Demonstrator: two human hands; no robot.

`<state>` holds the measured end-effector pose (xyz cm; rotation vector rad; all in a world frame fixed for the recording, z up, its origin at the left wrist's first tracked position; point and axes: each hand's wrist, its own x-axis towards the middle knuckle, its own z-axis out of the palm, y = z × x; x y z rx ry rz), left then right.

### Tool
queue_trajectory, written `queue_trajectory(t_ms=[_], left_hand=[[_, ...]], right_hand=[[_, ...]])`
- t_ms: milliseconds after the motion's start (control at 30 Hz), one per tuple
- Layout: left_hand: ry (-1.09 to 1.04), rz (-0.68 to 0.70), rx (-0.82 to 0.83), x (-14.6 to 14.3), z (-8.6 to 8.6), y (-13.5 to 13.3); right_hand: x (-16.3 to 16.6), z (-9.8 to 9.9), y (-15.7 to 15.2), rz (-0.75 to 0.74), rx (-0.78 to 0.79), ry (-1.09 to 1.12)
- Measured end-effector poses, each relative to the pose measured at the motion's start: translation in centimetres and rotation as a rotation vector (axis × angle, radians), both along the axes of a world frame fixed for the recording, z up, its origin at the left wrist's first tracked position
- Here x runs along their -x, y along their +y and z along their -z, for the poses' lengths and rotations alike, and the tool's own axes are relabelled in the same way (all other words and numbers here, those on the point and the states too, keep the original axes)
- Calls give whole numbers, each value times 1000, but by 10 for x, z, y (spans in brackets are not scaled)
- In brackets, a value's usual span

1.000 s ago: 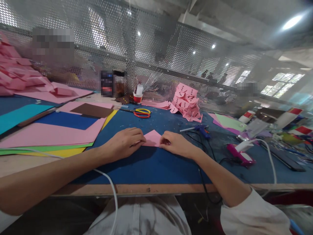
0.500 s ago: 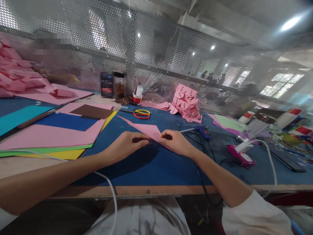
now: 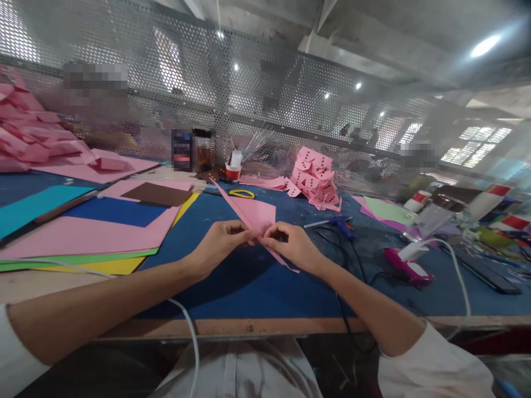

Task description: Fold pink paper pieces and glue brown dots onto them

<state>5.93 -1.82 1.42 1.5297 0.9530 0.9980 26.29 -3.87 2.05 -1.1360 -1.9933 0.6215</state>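
Observation:
A piece of pink paper (image 3: 259, 214), with a narrow folded strip along its near-left edge, is held up above the blue table mat (image 3: 232, 296). My left hand (image 3: 228, 240) pinches that strip between thumb and fingers. Close beside it, my right hand (image 3: 290, 246) pinches the same edge, thumb and forefinger nearly meeting the left fingertips. A thin end of the paper hangs below my right hand. Behind the paper lie scissors with a yellow handle (image 3: 243, 194), partly covered by it.
Left are stacked coloured sheets (image 3: 112, 232) and a pink paper heap (image 3: 37, 130). Dotted pink pieces (image 3: 313, 177) and a red-and-white cup (image 3: 233, 172) stand at the back. Right lie a blue glue gun (image 3: 343, 225), a magenta device (image 3: 409, 268) and cables. A mesh screen (image 3: 265, 110) rises behind.
The pink paper has turned more upright, its far tip swinging right and now covering part of the scissors. My hands have come closer together along the folded edge.

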Motion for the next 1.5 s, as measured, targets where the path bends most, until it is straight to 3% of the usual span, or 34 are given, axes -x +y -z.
queue_trajectory(t_ms=[200,300,400,600,933,1500], left_hand=[[-135,28,-10,5,-3,0],[-136,45,-9,6,-2,0],[-120,62,1,6,-2,1],[-98,68,35,6,0,3],[-80,44,34,4,-3,2],[-29,166,199,9,0,2]], right_hand=[[-8,6,9,141,-105,115],[-12,9,16,161,8,224],[-12,7,18,86,138,302],[-11,2,11,30,133,202],[-8,4,10,-37,193,228],[-16,0,8,20,263,231]])
